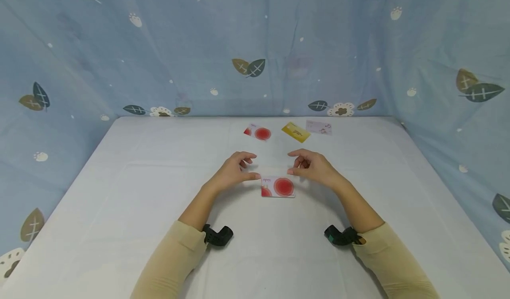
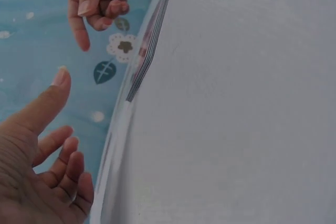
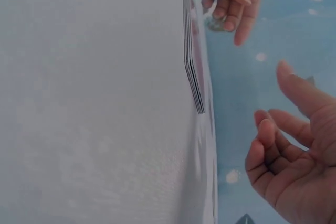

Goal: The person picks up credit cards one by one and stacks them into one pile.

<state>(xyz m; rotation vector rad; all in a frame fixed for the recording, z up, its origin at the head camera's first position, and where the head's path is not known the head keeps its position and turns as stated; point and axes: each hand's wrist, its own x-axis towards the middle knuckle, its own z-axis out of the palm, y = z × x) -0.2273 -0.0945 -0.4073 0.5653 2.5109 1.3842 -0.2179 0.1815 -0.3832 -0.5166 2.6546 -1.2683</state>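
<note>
A small stack of cards, its top card white with red circles, lies flat on the white table in the head view. Edge-on in the left wrist view, the stack shows several thin dark and light layers. My left hand hovers just past its upper left corner, thumb and fingers apart with nothing between them. Mirroring it, my right hand is held near the upper right corner, thumb and index finger spread and the other fingers loosely bent, holding nothing.
Toward the far edge of the white-covered table lie a white card with red circles, a yellow card and a pale lilac card. A blue leaf-patterned cloth hangs behind and along the sides.
</note>
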